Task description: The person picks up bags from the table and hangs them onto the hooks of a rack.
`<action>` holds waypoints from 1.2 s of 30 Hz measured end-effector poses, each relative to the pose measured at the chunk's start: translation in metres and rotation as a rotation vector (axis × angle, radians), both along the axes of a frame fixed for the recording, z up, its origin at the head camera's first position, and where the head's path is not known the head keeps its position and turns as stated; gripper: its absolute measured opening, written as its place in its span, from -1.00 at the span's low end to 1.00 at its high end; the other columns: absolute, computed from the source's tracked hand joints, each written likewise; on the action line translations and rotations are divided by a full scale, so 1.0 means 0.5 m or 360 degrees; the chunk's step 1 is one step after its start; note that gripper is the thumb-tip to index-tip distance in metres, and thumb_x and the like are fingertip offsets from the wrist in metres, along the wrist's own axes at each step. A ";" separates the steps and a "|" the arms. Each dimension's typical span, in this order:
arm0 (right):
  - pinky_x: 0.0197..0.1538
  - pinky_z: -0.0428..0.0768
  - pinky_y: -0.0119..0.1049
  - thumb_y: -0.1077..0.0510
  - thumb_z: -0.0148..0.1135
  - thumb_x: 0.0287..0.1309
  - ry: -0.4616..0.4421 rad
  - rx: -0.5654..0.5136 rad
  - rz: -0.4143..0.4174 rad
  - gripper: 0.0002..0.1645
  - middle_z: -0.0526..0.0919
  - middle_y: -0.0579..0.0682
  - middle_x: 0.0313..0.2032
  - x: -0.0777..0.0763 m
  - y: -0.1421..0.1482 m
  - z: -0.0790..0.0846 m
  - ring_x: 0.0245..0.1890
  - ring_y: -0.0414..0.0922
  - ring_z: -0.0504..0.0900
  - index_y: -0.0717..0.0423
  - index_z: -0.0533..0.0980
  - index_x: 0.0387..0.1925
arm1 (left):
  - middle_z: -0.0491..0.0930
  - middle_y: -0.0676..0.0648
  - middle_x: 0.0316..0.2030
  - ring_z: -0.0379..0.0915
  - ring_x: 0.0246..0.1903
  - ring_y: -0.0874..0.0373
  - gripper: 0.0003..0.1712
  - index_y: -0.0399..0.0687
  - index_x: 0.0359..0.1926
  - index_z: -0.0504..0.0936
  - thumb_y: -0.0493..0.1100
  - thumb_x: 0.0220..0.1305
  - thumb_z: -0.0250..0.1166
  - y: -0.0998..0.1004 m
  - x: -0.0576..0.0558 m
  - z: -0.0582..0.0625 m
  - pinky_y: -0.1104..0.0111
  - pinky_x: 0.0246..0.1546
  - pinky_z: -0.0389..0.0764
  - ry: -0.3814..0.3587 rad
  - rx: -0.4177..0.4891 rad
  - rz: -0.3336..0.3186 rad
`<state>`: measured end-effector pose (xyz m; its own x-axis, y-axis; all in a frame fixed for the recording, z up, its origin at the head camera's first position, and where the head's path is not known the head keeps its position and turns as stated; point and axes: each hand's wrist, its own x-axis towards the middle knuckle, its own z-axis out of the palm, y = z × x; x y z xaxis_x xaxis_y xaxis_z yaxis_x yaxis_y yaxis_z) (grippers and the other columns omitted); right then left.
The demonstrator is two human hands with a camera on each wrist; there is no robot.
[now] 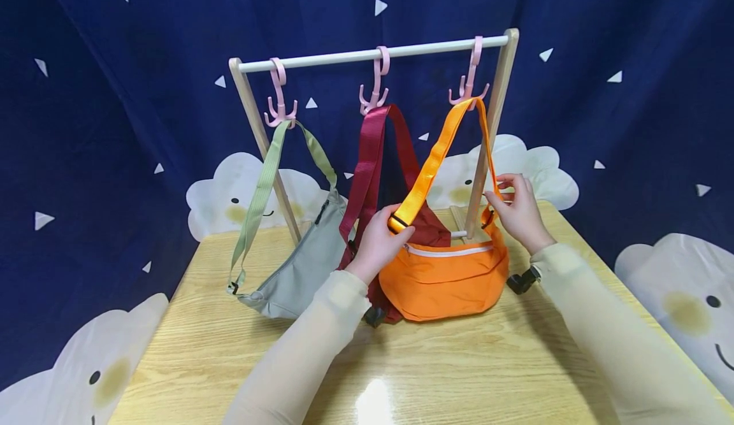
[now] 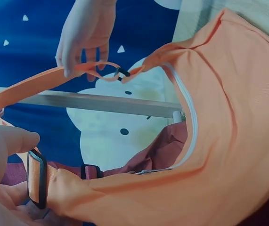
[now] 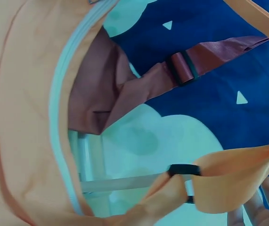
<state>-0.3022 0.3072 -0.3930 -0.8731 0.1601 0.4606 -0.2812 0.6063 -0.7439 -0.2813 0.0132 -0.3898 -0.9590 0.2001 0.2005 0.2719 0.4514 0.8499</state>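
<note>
An orange sling bag (image 1: 444, 281) hangs by its strap (image 1: 438, 157) from the right pink hook (image 1: 470, 81). My left hand (image 1: 381, 240) holds the strap's left side at a black slider buckle (image 2: 37, 179), thumb on the front and fingers behind. On the right side, my right hand (image 1: 520, 213) pinches the strap between thumb and fingers, just above a second black buckle (image 3: 183, 170). A white zipper (image 2: 186, 108) runs along the bag's top edge. Behind it, a dark red bag (image 1: 430, 227) hangs from the middle hook (image 1: 375, 81), partly hidden by the orange bag.
A grey-green bag (image 1: 312, 266) hangs from the left hook (image 1: 279, 97). The rack has a white bar (image 1: 344, 58) and wooden posts (image 1: 497, 113), and stands on a wooden table (image 1: 447, 374). A dark blue curtain (image 1: 143, 93) with white clouds is behind.
</note>
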 end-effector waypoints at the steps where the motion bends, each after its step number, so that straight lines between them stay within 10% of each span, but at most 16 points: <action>1: 0.00 0.32 -0.62 0.19 0.22 0.42 -0.0008 0.0001 -0.0002 -0.53 0.35 0.34 0.07 0.001 0.002 -0.005 -0.03 0.04 0.44 0.36 0.33 0.20 | 0.56 -0.20 0.19 0.52 0.08 -0.08 -0.36 -0.13 0.39 0.44 -0.15 0.35 0.41 0.000 0.000 -0.002 0.11 0.24 0.59 -0.0003 -0.0001 0.0000; 7: 0.03 0.34 -0.54 0.14 0.21 0.45 -0.0060 -0.0002 0.0014 -0.49 0.34 0.38 0.14 0.012 0.012 -0.027 0.01 0.15 0.48 0.39 0.31 0.22 | 0.53 -0.19 0.19 0.51 0.11 -0.07 -0.34 -0.09 0.40 0.41 -0.14 0.35 0.41 0.000 0.001 -0.014 0.12 0.25 0.59 -0.0032 -0.0018 0.0018; 14: -0.39 0.57 -0.59 0.09 0.18 0.48 -0.0190 -0.0028 0.0063 -0.47 0.24 0.37 0.11 0.021 0.027 -0.058 -0.36 -0.28 0.54 0.42 0.28 0.21 | 0.48 -0.19 0.20 0.51 0.15 -0.06 -0.31 -0.08 0.44 0.35 -0.14 0.37 0.40 -0.003 0.009 -0.025 0.13 0.28 0.57 -0.0058 -0.0018 0.0008; 22: -0.29 0.45 -0.71 0.07 0.16 0.50 -0.0262 0.0020 0.0066 -0.47 0.30 0.36 0.07 0.027 0.037 -0.079 -0.03 0.20 0.51 0.40 0.28 0.20 | 0.50 -0.23 0.23 0.50 0.19 -0.09 -0.27 -0.16 0.46 0.32 -0.15 0.37 0.39 -0.010 0.015 -0.038 0.13 0.29 0.55 -0.0065 -0.0009 -0.0018; 29: -0.15 0.35 -0.68 0.05 0.20 0.47 -0.0321 0.0083 0.0089 -0.39 0.40 0.34 0.06 0.032 0.044 -0.089 0.01 0.22 0.48 0.40 0.24 0.26 | 0.38 -0.25 0.41 0.41 0.36 -0.10 -0.15 -0.20 0.56 0.17 -0.10 0.40 0.35 -0.016 0.022 -0.049 0.10 0.40 0.43 -0.0070 -0.0085 -0.0054; 36: 0.15 0.52 -0.04 0.05 0.18 0.49 -0.0423 0.0077 0.0107 -0.26 0.31 0.47 0.21 0.041 0.042 -0.089 0.10 0.36 0.46 0.44 0.10 0.38 | 0.23 -0.27 0.48 0.33 0.42 -0.12 -0.07 -0.17 0.59 0.09 -0.08 0.38 0.37 -0.024 0.043 -0.047 0.10 0.45 0.35 -0.0021 -0.0212 -0.0054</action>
<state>-0.2817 0.3280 -0.4373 -0.9722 0.0810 0.2195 -0.1209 0.6294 -0.7677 -0.2600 0.0012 -0.4134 -0.9537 0.2565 0.1572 0.2779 0.5513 0.7866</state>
